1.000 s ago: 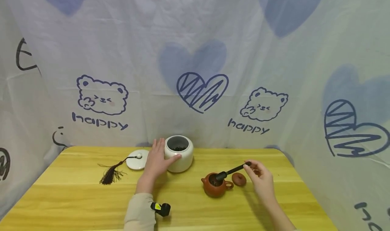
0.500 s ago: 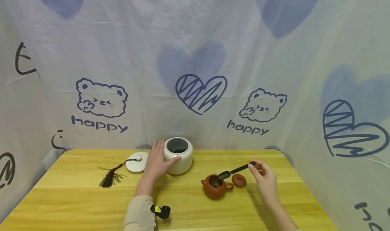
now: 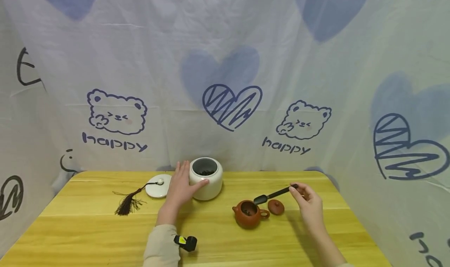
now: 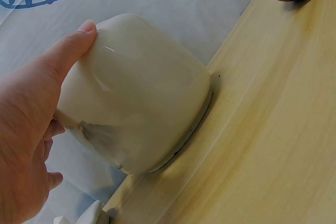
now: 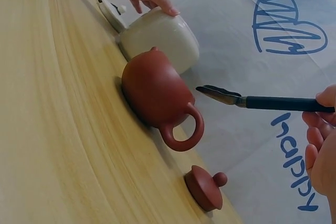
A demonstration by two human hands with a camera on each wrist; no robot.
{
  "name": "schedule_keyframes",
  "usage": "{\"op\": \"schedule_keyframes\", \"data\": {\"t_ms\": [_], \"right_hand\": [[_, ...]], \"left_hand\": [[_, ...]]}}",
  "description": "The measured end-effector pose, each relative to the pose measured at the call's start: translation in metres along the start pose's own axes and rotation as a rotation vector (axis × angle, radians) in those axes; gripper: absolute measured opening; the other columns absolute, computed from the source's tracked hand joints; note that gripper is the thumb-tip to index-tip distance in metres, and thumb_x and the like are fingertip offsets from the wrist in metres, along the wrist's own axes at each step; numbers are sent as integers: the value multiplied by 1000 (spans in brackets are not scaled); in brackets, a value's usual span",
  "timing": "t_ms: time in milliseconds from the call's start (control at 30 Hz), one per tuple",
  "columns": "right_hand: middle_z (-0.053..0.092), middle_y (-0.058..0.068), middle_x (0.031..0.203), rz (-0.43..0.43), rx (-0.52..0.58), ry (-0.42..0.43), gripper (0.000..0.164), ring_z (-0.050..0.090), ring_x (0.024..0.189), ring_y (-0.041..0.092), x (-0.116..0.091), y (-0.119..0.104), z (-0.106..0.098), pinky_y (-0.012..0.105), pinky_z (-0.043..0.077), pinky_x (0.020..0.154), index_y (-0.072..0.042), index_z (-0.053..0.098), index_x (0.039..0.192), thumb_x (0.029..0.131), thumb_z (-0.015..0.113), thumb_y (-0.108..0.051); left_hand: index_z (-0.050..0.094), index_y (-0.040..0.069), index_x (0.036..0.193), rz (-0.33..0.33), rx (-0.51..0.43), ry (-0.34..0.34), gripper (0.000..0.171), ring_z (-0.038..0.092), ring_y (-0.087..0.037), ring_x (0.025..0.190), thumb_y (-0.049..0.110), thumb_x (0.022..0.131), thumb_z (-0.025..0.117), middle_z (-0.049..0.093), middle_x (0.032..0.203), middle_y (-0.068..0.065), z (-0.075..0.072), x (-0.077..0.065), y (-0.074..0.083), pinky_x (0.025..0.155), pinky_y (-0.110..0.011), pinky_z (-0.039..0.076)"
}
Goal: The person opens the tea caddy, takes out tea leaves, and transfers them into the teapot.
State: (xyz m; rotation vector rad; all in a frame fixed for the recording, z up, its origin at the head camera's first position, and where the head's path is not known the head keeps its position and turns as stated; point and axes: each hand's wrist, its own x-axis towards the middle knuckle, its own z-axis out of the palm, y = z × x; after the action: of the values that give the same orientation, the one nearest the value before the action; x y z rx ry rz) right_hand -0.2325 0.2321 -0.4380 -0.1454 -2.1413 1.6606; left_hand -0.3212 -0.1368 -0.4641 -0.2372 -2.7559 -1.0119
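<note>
My left hand (image 3: 181, 187) rests against the white ceramic jar (image 3: 208, 189); its fingers lie straight along the left side and the thumb reaches over the front. The jar stands lidless with dark tea leaves (image 3: 206, 173) inside. Between thumb and fingers, my right hand (image 3: 309, 208) pinches the handle end of a black tea scoop (image 3: 278, 192). The scoop slants down to the left, its blade (image 5: 219, 95) just above the reddish-brown teapot's rim in the head view. That teapot (image 3: 246, 221) sits uncovered, some dark leaves showing inside, its handle to the right.
Right of the teapot, its small knobbed lid (image 3: 276, 207) lies on the wooden table (image 3: 105, 235). The jar's white lid (image 3: 156, 189), with a dark tassel (image 3: 128, 204), lies left of my left hand. A printed cloth (image 3: 168, 63) hangs behind the table.
The right hand has drawn the scoop back to the right and slightly up, so its blade has come out of the teapot's mouth. The left hand and jar stay in place.
</note>
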Motion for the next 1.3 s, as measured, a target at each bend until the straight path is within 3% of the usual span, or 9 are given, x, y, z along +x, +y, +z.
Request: {"op": "schedule_keyframes", "data": {"t_ms": [333,633,900,1100,1300], "right_hand": [[66,-15,89,-6,-61,-76,34,59,88,0,-1,-3,-2,11,49,80,-3,64,119,94,66,-26],[64,-15,89,26,-110,-53,36,58,89,-3,4,-4,-8,14,47,75,-8,64,121,94,64,-32],[67,-18,82,133,103,52,29,59,79,3,16,5,-21,15,48,70,-5,66,113,92,68,-26],[69,-17,82,215,269,125,15,58,75,4,27,11,-34,17,48,68,-10,69,102,91,70,-20],[66,-14,80,260,344,181,1,57,72,6,34,15,-45,17,48,66,-17,69,91,90,70,-17]], "left_hand": [[16,2,155,-3,5,-3,111,2,-35,153,72,81,60,16,163,-18,0,0,0,123,-56,14],[16,2,155,-4,7,-6,111,1,-35,153,72,81,59,16,163,-18,-3,0,1,123,-55,13],[17,2,155,-4,11,-9,110,2,-36,153,70,81,61,17,163,-19,-2,0,1,122,-56,15],[17,1,155,-2,9,-5,110,2,-36,153,70,81,61,17,162,-20,-1,0,1,122,-56,14],[16,1,155,0,13,-11,111,1,-37,152,72,81,59,15,163,-19,-1,0,-1,123,-56,13]]}}
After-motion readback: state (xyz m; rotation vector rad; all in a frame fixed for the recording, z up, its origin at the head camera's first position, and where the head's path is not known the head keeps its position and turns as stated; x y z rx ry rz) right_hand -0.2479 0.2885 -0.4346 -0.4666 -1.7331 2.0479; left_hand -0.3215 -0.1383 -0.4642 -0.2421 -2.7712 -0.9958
